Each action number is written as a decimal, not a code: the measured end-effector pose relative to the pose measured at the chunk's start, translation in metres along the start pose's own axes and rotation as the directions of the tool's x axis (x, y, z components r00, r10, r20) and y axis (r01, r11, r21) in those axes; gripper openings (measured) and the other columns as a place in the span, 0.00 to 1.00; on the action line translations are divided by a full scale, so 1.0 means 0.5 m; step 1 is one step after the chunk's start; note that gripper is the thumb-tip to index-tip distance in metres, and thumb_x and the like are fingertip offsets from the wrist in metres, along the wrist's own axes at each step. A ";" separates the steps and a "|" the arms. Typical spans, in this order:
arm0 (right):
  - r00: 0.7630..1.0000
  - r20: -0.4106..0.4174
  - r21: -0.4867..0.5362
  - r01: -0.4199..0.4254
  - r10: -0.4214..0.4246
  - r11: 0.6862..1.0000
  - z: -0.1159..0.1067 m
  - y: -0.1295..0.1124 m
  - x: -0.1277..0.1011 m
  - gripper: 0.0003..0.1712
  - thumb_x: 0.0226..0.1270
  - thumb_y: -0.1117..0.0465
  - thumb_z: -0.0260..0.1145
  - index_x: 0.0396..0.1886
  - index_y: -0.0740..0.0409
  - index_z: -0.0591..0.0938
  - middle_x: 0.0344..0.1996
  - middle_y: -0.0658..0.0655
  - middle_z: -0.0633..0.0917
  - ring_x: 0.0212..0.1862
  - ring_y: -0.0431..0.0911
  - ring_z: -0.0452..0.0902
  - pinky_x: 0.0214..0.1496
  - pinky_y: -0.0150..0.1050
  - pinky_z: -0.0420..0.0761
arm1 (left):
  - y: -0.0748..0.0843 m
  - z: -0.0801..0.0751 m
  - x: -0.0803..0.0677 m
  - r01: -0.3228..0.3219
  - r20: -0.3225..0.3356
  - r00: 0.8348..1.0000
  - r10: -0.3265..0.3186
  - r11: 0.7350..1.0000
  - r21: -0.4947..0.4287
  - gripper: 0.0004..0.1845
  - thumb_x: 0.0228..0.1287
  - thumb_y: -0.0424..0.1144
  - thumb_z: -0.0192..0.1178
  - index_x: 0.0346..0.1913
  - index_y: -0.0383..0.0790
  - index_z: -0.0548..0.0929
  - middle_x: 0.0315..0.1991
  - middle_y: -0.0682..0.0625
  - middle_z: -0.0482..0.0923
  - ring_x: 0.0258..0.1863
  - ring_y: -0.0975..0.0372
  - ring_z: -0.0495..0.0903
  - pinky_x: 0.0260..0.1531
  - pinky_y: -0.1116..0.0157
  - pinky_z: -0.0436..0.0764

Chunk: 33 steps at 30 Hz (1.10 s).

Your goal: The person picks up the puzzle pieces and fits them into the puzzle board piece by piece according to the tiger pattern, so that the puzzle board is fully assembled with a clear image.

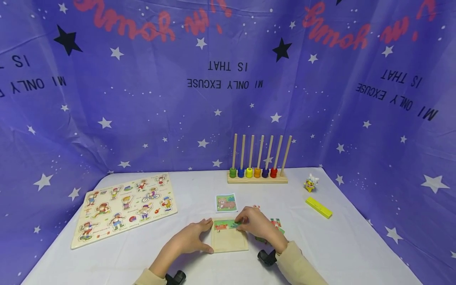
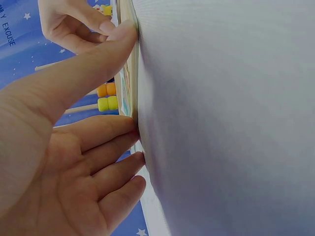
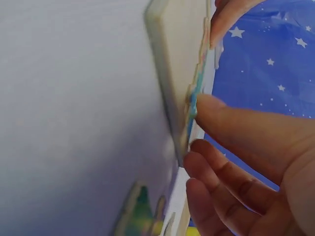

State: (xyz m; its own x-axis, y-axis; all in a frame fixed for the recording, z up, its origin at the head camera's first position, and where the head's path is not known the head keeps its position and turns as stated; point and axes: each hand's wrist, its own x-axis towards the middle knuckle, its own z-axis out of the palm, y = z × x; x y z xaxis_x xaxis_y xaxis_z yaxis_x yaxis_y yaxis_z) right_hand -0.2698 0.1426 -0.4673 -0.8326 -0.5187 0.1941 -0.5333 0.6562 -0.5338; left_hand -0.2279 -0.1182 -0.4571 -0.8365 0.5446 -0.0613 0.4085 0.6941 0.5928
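Observation:
A small wooden puzzle tray (image 1: 229, 242) lies on the white table in front of me, with a row of green picture pieces (image 1: 222, 225) along its far edge. My left hand (image 1: 192, 237) rests flat beside it, its straight fingers (image 2: 106, 135) against the tray's left edge (image 2: 132, 73). My right hand (image 1: 255, 222) arches over the tray's far right corner. One of its fingertips (image 3: 209, 105) presses a green puzzle piece (image 3: 193, 101) onto the tray (image 3: 172, 73). The other fingers of that hand hang curled and hold nothing.
Loose puzzle pieces (image 1: 277, 225) lie just right of my right hand. A picture card (image 1: 226, 202) sits beyond the tray. A large peg puzzle board (image 1: 124, 208) lies at left. Further back stand a bead rack (image 1: 258, 174), a small toy figure (image 1: 310, 183) and a yellow block (image 1: 318, 208).

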 end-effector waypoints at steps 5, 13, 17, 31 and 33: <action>1.000 0.004 -0.002 0.013 -0.013 1.000 -0.002 0.000 0.000 0.10 0.51 0.68 0.76 0.35 0.58 0.88 0.30 0.49 0.82 0.31 0.40 0.74 0.45 0.44 0.70 | -0.002 -0.001 0.000 -0.006 -0.003 1.000 0.006 1.000 0.002 0.48 0.43 0.49 0.75 0.66 0.27 0.69 0.69 0.37 0.63 0.68 0.41 0.60 0.66 0.44 0.60; 1.000 -0.014 -0.008 0.028 -0.028 1.000 -0.035 0.009 0.000 0.11 0.57 0.69 0.72 0.41 0.59 0.87 0.35 0.53 0.84 0.33 0.44 0.77 0.31 0.31 0.77 | -0.001 -0.001 -0.003 -0.008 -0.008 1.000 0.008 1.000 -0.002 0.48 0.43 0.49 0.75 0.66 0.27 0.69 0.69 0.37 0.63 0.68 0.41 0.60 0.66 0.44 0.60; 0.998 -0.061 0.008 -0.007 0.007 1.000 -0.061 0.015 -0.002 0.10 0.61 0.68 0.69 0.42 0.59 0.87 0.37 0.54 0.84 0.34 0.42 0.77 0.34 0.34 0.80 | 0.001 -0.002 -0.004 -0.020 -0.015 1.000 0.020 1.000 -0.002 0.48 0.42 0.48 0.76 0.65 0.26 0.69 0.68 0.36 0.63 0.68 0.40 0.61 0.65 0.43 0.61; 0.988 -0.148 0.014 -0.039 0.041 0.999 -0.109 0.039 -0.012 0.10 0.62 0.66 0.67 0.43 0.59 0.86 0.41 0.54 0.85 0.36 0.44 0.80 0.36 0.35 0.80 | 0.001 -0.002 -0.002 -0.021 -0.014 1.000 0.021 1.000 0.004 0.48 0.42 0.49 0.76 0.65 0.25 0.69 0.68 0.35 0.64 0.67 0.39 0.61 0.65 0.43 0.60; 0.989 -0.142 0.020 -0.042 0.045 0.999 -0.112 0.043 -0.013 0.10 0.63 0.66 0.67 0.44 0.58 0.86 0.41 0.55 0.85 0.37 0.45 0.80 0.36 0.35 0.81 | 0.001 -0.003 -0.002 -0.019 -0.012 1.000 0.019 1.000 0.002 0.48 0.42 0.49 0.76 0.65 0.25 0.69 0.68 0.35 0.63 0.67 0.39 0.61 0.66 0.43 0.60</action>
State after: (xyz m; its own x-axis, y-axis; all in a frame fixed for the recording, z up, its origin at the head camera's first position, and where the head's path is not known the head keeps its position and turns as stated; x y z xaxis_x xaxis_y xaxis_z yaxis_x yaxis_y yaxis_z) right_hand -0.2844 0.1907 -0.4339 -0.8684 -0.4057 0.2850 -0.4944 0.6664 -0.5581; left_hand -0.2273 -0.1192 -0.4557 -0.8328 0.5522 -0.0399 0.4254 0.6844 0.5921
